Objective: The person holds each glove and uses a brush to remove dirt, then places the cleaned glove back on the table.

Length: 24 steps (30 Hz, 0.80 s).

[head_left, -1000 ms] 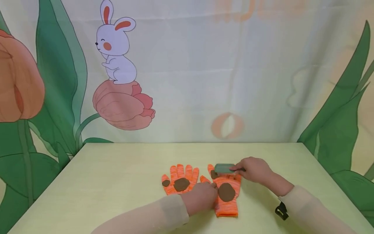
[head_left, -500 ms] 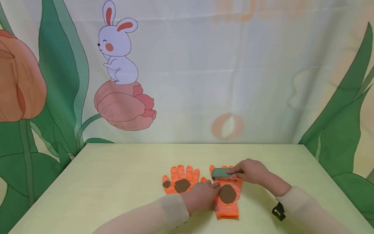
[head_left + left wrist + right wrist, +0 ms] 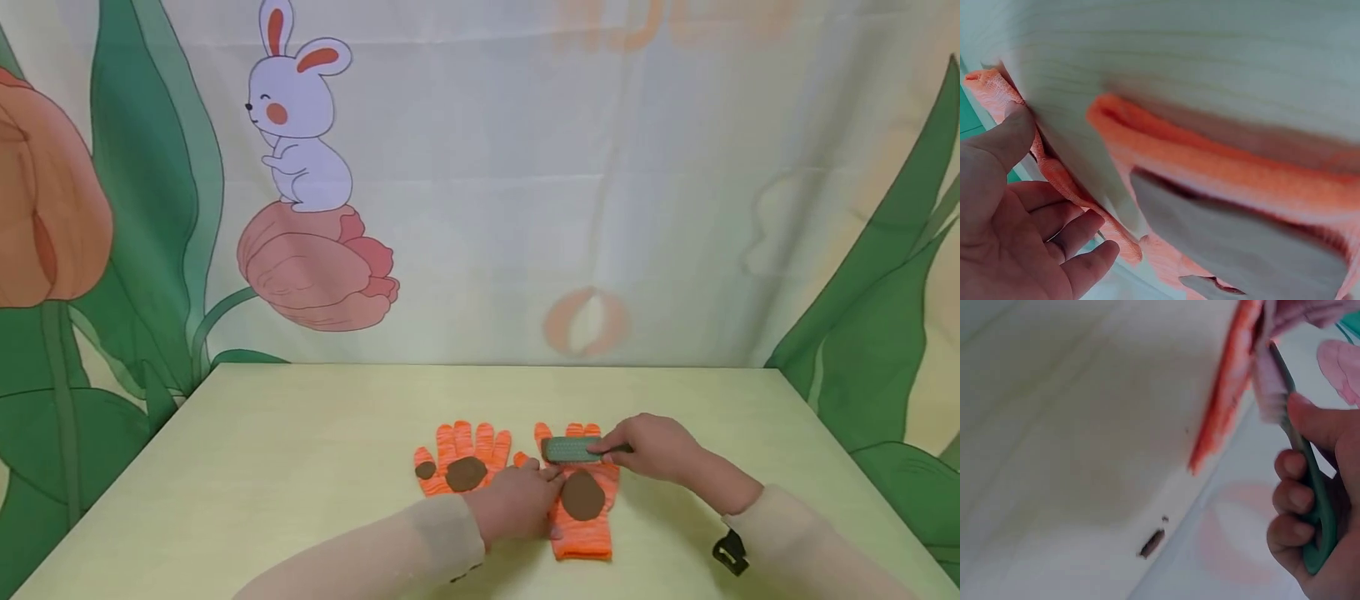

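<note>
Two orange knitted gloves lie flat side by side with fingers pointing away: a left one (image 3: 463,437) and a right one (image 3: 583,537). Each bears flat brown patches. Across the finger bases of the right glove lies a green brush (image 3: 572,450), bristles down. My right hand (image 3: 651,446) grips its handle; in the right wrist view the fingers curl round the green handle (image 3: 1327,528). My left hand (image 3: 519,500) rests on the right glove's left side, beside the big round patch. The left wrist view shows its fingers (image 3: 1085,269) loosely extended, touching the glove's edge; the brush is hidden there.
On the pale yellow table (image 3: 315,467), a small dark piece (image 3: 1152,542) lies near the far edge, with a tiny crumb beside it. A printed curtain (image 3: 480,208) with a rabbit and tulips hangs behind the table. A black strap end (image 3: 730,553) dangles from the right sleeve.
The brush in my right hand has come nearer, from the right glove's fingers to the finger bases. My left hand's fingers have spread from a more curled pose, staying on the glove.
</note>
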Motion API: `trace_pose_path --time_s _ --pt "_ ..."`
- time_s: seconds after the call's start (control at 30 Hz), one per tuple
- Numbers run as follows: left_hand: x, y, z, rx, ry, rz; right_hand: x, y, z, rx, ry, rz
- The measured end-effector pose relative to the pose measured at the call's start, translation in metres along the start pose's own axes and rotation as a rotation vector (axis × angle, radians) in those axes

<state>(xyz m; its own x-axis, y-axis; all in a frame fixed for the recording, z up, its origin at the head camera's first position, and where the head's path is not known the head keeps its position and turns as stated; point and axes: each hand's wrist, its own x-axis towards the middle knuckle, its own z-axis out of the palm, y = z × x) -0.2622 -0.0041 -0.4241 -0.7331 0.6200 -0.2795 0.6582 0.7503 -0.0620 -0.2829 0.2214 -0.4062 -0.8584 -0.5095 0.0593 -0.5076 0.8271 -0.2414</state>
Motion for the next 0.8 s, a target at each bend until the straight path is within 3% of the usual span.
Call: trace_pose_path --time_s 0.13,0.23,0.3,0.4,0.5,0.57,0.67,0.73,0.8 --pt "0.0 -0.001 -0.001 -0.025 -0.018 -0.01 0.009 -0.006 0.014 -0.139 0.143 0.006" --pt "0.0 -0.002 -0.002 -0.023 -0.031 -0.02 0.012 -0.007 0.013 -0.146 0.21 0.011" --pt "0.0 -0.003 -0.002 -0.019 -0.032 -0.024 0.012 -0.004 0.007 -0.075 0.19 -0.01" --pt "-0.001 -0.004 -0.002 -0.016 -0.026 -0.027 0.009 0.003 -0.003 0.067 0.074 -0.051" --pt "-0.002 -0.004 -0.003 -0.014 -0.023 -0.024 0.009 0.008 -0.003 0.082 0.013 -0.077" --pt "-0.002 -0.005 -0.003 -0.012 -0.031 -0.022 0.012 0.008 0.003 0.015 0.05 -0.079" --pt "-0.002 -0.004 -0.002 -0.016 -0.039 -0.02 0.015 0.006 0.012 -0.105 0.183 -0.035" --pt "-0.002 -0.004 -0.001 -0.015 -0.033 -0.022 0.016 0.006 0.014 -0.102 0.237 -0.001" --pt "-0.003 -0.005 -0.001 -0.012 -0.019 -0.023 0.016 0.009 0.009 -0.02 0.219 -0.007"
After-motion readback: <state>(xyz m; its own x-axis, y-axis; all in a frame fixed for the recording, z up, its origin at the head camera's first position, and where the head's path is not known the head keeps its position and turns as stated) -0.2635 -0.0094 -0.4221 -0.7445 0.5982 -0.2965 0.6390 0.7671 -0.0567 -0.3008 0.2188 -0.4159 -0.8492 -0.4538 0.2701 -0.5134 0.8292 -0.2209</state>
